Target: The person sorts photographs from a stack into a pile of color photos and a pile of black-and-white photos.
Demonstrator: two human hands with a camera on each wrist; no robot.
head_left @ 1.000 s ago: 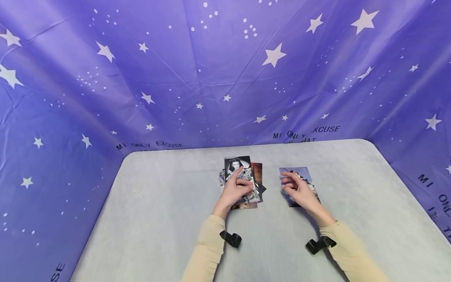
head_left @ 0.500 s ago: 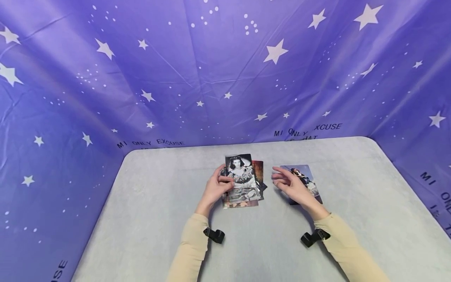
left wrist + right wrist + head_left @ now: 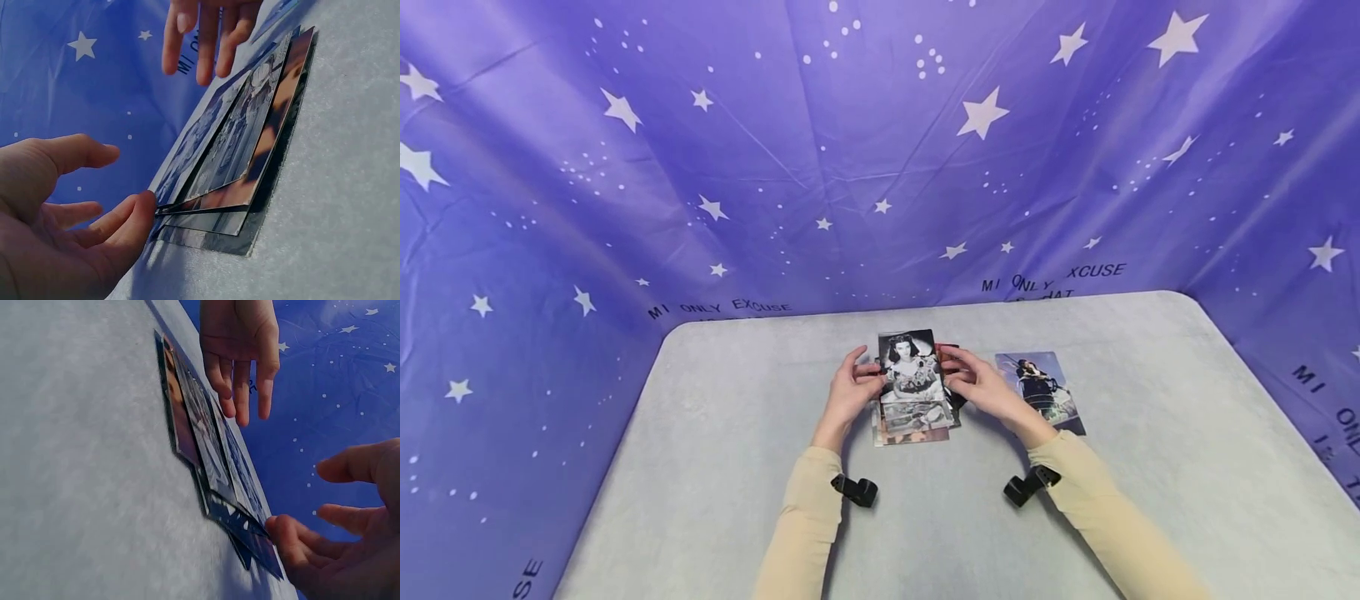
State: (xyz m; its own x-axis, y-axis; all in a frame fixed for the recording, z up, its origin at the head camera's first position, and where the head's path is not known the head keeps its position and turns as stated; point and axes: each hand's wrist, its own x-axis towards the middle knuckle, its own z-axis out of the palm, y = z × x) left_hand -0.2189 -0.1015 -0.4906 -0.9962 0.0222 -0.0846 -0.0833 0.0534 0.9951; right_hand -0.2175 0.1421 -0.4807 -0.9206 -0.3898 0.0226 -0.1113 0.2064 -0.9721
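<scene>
An uneven pile of photo cards [image 3: 913, 421] lies on the table, topped by a black-and-white portrait card [image 3: 912, 372]. At the pile's left edge is my left hand [image 3: 847, 393], its fingers loosely bent; in the left wrist view a fingertip of the left hand [image 3: 75, 219] touches the cards' edge. My right hand [image 3: 992, 393] is at the opposite edge, and in the right wrist view a fingertip of the right hand [image 3: 337, 544] meets the side of the pile. Neither hand grips a card. Lower cards stick out askew, partly hidden by the upper ones and the right hand.
One separate photo card [image 3: 1047, 385] with a blue sky lies right of the pile, partly behind the right forearm. The pale grey table [image 3: 722, 467] has rounded back corners. A purple star-patterned cloth [image 3: 865, 125] hangs behind and at both sides.
My left hand has drawn back from above the portrait card to the pile's left edge. The right hand has moved left from the separate card to the pile's right edge.
</scene>
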